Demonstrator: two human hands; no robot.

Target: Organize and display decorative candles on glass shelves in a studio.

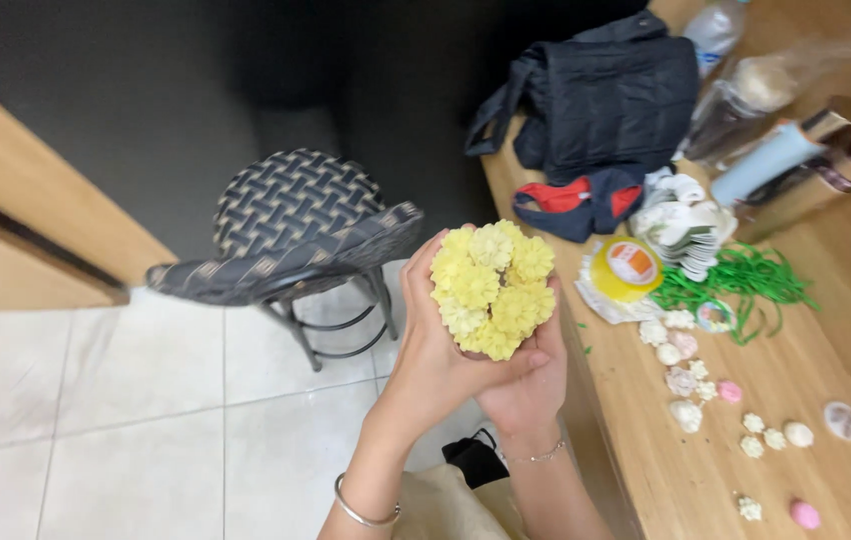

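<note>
Both my hands hold one bunch of pale yellow handmade flowers (493, 288), raised over the floor beside a wooden table (846, 330). My left hand (424, 350), with a silver bangle on its wrist, wraps the left side and base of the bunch. My right hand (528, 398), wearing a thin chain bracelet, cups the base from below, and its fingers overlap those of the left hand. The flower heads are packed into a tight dome, and the stems are hidden inside my hands.
On the table lie several small white and pink flowers (688, 382), green wire strands (746, 280), a yellow tape roll (626, 268), a stack of white pieces (686, 220), a black bag (596, 95) and bottles (776, 155). A woven chair (291, 225) stands on the tiled floor to the left.
</note>
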